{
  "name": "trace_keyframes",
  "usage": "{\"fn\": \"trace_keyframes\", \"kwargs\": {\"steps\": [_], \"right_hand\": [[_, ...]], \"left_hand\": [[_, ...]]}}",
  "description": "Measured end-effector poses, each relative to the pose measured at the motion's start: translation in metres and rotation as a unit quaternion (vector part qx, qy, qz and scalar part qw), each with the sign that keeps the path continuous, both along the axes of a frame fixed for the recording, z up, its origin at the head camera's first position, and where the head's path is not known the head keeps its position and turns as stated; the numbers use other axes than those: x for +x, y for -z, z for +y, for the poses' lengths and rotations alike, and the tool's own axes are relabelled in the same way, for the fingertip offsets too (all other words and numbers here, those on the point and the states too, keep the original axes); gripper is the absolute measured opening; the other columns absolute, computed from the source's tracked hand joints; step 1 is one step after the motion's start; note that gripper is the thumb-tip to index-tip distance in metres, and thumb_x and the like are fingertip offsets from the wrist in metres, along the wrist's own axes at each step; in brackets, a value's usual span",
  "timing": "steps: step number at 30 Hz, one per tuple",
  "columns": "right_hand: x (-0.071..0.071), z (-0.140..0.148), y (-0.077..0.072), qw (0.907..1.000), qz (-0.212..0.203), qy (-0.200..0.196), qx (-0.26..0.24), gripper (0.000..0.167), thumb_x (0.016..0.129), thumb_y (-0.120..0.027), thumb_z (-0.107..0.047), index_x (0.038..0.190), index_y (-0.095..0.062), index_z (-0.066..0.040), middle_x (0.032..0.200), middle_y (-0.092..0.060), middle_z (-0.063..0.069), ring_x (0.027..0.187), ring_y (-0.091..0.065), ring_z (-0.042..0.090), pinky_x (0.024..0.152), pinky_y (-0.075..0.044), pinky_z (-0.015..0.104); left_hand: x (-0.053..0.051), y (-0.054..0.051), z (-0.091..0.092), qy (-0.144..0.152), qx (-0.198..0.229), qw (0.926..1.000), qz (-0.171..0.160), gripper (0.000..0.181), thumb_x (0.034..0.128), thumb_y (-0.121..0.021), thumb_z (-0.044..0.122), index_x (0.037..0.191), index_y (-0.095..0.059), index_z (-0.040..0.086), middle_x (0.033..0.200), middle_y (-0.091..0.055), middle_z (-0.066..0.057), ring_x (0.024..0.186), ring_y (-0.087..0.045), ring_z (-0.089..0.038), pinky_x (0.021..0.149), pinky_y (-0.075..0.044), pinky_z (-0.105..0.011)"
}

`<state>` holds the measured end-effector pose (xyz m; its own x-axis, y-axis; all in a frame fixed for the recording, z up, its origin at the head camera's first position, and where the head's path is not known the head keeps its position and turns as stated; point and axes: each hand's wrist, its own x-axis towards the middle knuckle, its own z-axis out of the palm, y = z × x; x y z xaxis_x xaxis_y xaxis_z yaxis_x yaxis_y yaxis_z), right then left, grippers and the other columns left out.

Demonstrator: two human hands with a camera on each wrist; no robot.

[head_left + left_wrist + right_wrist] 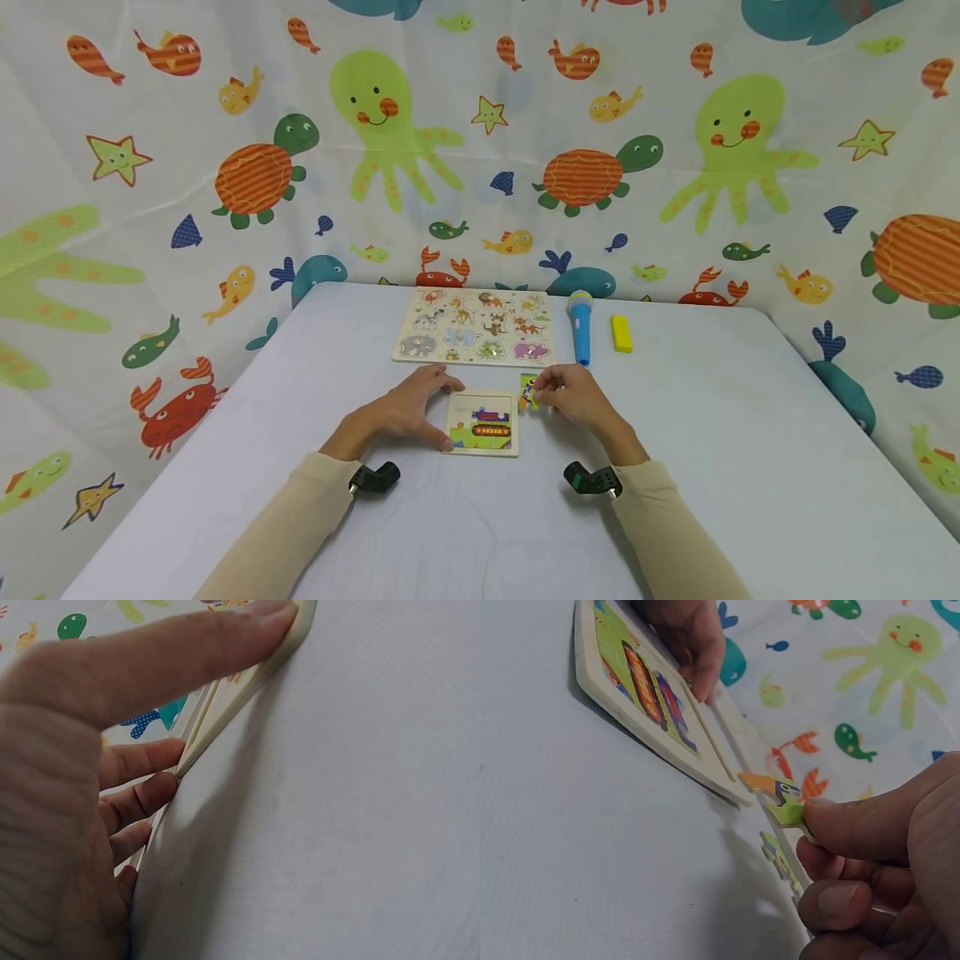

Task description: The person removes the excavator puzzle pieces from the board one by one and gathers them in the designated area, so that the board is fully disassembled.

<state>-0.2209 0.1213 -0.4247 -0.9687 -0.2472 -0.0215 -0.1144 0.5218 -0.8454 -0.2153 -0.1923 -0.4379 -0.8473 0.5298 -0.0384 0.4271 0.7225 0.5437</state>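
Note:
A small square wooden jigsaw board (480, 453) lies on the table, its lower part filled with pieces that show a tracked vehicle on green; bare wood shows at its upper left. My left hand (401, 408) holds the board at its left side, thumb on the near corner and fingertips at the far corner. Between thumb and forefinger my right hand (581, 400) pinches a jigsaw piece (786, 812), green with orange and dark blue, just right of the board. In the right wrist view, more green jigsaw material (778, 859) lies on the table below that piece.
Behind the board lies a large animal peg puzzle (472, 362). To its right are a blue toy microphone (581, 333) and a yellow block (621, 333). A sea-animal cloth (465, 167) hangs along the table's (480, 533) back edge.

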Motion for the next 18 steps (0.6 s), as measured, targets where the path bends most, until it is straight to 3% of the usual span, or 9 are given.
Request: {"fn": "trace_keyframes", "kwargs": {"steps": [8,18], "right_hand": [[-0.0017,0.0006,0.0048,0.9997,0.001,0.000,0.023,0.005,0.091,-0.072,-0.008,0.095,-0.071,-0.007,0.084,-0.062,0.007,0.068,-0.054,0.019,0.059,-0.047,0.026],[-0.0007,0.0038,0.0095,0.9961,0.040,-0.002,0.079,0.004,0.090,-0.076,-0.014,0.092,-0.074,-0.010,0.079,-0.061,0.004,0.071,-0.053,0.018,0.060,-0.043,0.025]], "left_hand": [[-0.0004,0.0005,-0.0010,-0.001,-0.003,1.0000,0.001,0.091,0.0613,-0.090,0.055,0.139,-0.055,0.024,0.148,-0.045,-0.005,0.155,-0.014,-0.031,0.123,-0.016,-0.057],[-0.0007,-0.0001,-0.0006,0.004,-0.001,1.0000,0.005,0.091,0.0615,-0.090,0.054,0.139,-0.055,0.024,0.145,-0.045,-0.004,0.154,-0.017,-0.033,0.123,-0.017,-0.058]]}}
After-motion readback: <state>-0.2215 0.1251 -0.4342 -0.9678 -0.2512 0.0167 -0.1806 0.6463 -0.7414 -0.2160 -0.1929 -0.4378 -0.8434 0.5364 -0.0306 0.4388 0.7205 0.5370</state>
